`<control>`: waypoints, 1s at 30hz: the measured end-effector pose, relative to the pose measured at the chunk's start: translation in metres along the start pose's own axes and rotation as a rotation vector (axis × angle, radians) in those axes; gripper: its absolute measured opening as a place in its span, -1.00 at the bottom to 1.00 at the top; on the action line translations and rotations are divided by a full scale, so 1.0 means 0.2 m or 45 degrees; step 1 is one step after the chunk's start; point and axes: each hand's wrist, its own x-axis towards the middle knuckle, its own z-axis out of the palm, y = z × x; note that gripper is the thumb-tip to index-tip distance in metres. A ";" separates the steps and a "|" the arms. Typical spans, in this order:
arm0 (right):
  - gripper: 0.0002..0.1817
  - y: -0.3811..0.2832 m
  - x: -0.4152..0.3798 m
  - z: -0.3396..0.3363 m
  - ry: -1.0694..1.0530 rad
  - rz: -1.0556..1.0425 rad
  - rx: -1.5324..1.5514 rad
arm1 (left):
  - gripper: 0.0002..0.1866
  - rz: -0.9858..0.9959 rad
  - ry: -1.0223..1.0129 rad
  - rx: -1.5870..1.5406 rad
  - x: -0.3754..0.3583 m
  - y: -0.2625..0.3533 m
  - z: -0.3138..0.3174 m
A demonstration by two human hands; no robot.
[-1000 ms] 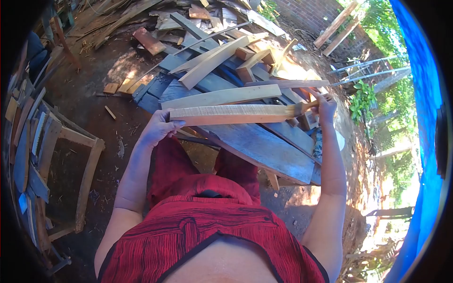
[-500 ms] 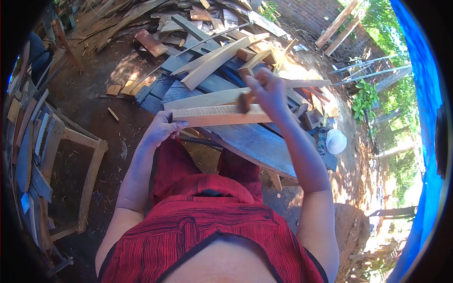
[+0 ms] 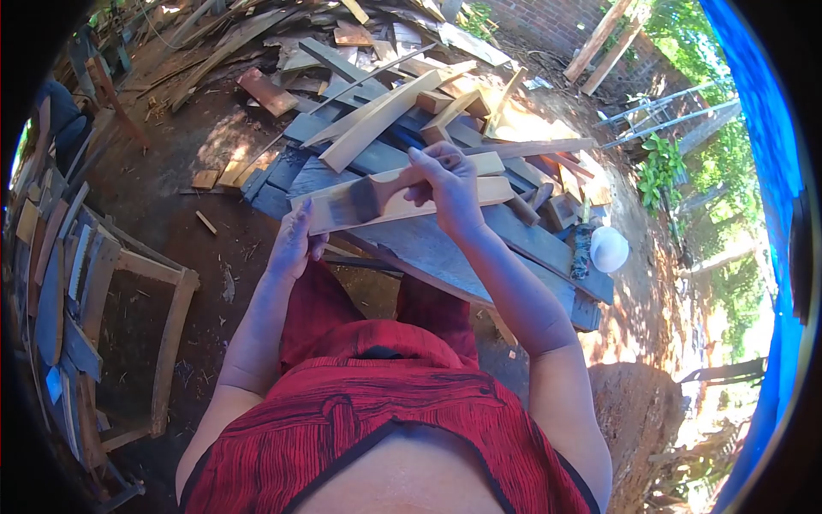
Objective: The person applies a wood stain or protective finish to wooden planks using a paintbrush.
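My left hand [image 3: 294, 243] is closed around the near-left end of a pale wooden plank [image 3: 467, 195]. In my right hand [image 3: 450, 190] is a wide paintbrush [image 3: 366, 200], gripped by its wooden handle. Its bristles lie over the plank's upper face near the left end, blurred by motion; whether they touch is hard to tell. A second pale plank [image 3: 488, 164] lies just behind the first. Below them is a worn grey board [image 3: 428, 248] of the bench.
Several cut planks [image 3: 377, 124] are heaped behind the bench. A white round container [image 3: 609, 250] stands at its right end, beside a dark patterned object [image 3: 581, 251]. At the left is a wooden frame [image 3: 169, 343] with stacked boards; a blue tarp [image 3: 753, 94] hangs at the right.
My right hand has moved left and turned, carrying the brush from the plank's right part to its left end. The plank's broad face is now turned up, and its right end sits higher.
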 end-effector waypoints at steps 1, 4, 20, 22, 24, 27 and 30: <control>-0.82 0.01 0.00 -0.06 0.004 -0.003 0.000 | -0.50 0.017 -0.020 0.031 0.00 0.01 0.00; -0.80 0.03 0.03 -0.34 0.176 0.010 -0.079 | -0.51 0.037 -0.043 0.068 0.00 0.01 -0.01; -0.79 -0.16 0.12 -1.07 0.670 -0.417 -1.094 | -0.48 0.008 0.047 -0.018 0.01 0.02 0.02; -0.79 -0.10 0.14 -0.95 0.635 -0.410 -1.261 | -0.48 -0.003 0.052 -0.006 0.01 0.01 0.02; -0.78 -0.05 0.14 -0.78 0.584 -0.404 -1.425 | -0.48 -0.011 0.068 0.006 0.02 -0.01 0.00; -0.80 -0.07 0.12 -0.45 0.308 -0.428 -1.370 | -0.47 0.014 0.033 0.023 0.02 -0.03 -0.02; -0.83 -0.06 0.10 -0.11 0.143 -0.389 -0.919 | -0.46 0.034 0.010 -0.019 0.03 -0.04 -0.02</control>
